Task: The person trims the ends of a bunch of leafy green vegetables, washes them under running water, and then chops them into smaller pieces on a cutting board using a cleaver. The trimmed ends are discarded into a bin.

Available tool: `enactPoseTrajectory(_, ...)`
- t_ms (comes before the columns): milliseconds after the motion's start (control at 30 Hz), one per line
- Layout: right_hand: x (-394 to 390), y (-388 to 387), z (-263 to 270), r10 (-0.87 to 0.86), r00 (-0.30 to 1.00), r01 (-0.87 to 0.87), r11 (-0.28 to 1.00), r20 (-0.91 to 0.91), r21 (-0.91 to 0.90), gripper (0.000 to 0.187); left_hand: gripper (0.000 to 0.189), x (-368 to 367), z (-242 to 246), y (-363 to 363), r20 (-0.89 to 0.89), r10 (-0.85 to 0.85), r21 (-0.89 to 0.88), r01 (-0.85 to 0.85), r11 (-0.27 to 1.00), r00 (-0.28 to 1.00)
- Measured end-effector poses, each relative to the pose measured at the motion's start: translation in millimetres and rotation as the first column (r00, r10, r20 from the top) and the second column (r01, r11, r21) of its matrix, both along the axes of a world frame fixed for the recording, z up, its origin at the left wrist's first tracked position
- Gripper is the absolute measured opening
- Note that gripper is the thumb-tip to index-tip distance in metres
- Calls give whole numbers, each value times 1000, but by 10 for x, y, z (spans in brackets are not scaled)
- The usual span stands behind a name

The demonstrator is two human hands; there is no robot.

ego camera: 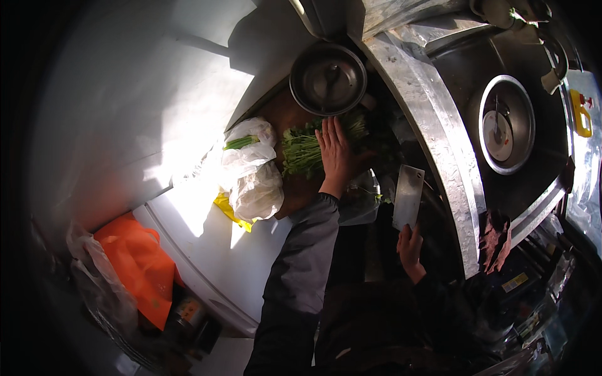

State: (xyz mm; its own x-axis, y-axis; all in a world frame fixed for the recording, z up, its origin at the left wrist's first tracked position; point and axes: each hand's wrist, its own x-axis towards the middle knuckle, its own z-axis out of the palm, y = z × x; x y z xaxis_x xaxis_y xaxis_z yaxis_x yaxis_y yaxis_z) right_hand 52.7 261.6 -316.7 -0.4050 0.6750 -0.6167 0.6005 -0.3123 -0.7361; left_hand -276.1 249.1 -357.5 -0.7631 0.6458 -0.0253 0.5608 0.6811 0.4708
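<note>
My left hand (335,150) lies flat on a bunch of leafy green herbs (301,148), its fingers stretched across the stems. Beneath the greens is a brown board (298,192), partly shaded. My right hand (411,251) grips the handle of a cleaver (408,195), whose broad metal blade points away from me, to the right of the greens and apart from them. Between the two hands sits a clear plastic container or bag (360,202) with a few green leaves at its edge. Shadow hides the far ends of the stems.
A metal bowl (328,80) stands beyond the greens. White plastic bags (254,174), one with green stalks, lie left. At right, a metal counter edge (437,113) borders a sink holding a metal basin (526,141) with a dish. An orange bag (141,263) sits lower left.
</note>
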Motion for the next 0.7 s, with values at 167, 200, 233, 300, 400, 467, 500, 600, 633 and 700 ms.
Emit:
enactPoseTrajectory(167, 9, -21, -51, 2, 1000, -2, 1000, 15, 10, 24, 125, -129, -94, -50, 93, -45, -65, 51, 997, 995)
enactPoseTrajectory(200, 17, -25, -57, 17, 1000, -17, 999, -1, 28, 23, 121, -94, -144, -22, 54, -70, -103, 75, 992, 996)
enactPoseTrajectory(233, 25, -31, -59, 9, 1000, -9, 1000, -11, 4, 23, 118, -32, -195, 13, 31, -83, -154, 87, 984, 996)
enactPoseTrajectory(300, 38, -38, -51, 16, 1000, -16, 1000, -22, 3, 22, 107, 78, -287, 24, -14, -101, -211, 96, 973, 995)
enactPoseTrajectory(400, 15, -31, -36, 57, 998, -57, 997, 2, 52, 20, 69, 165, -396, -75, -149, -159, -252, 118, 960, 976)
enactPoseTrajectory(467, -49, -2, -34, 51, 996, -51, 999, 80, 1, 18, 61, 167, -432, -226, -170, -114, -253, 69, 965, 979)
enactPoseTrajectory(500, -95, 24, -33, 125, 991, -129, 986, 48, 106, 18, 58, 165, -441, -308, -125, -101, -299, 60, 952, 987)
enactPoseTrajectory(600, -324, 122, -33, 254, 963, -266, 859, 86, 437, 19, 43, 209, -432, -537, -217, -48, -426, -50, 903, 975)
enactPoseTrajectory(633, -423, 166, -29, 310, 944, -311, 724, 113, 616, 21, 40, 240, -429, -591, -172, -24, -513, -69, 856, 985)
enactPoseTrajectory(700, -674, 243, -19, 398, 899, -401, 581, 183, 709, 24, 36, 297, -433, -654, -301, -33, -500, -128, 857, 953)
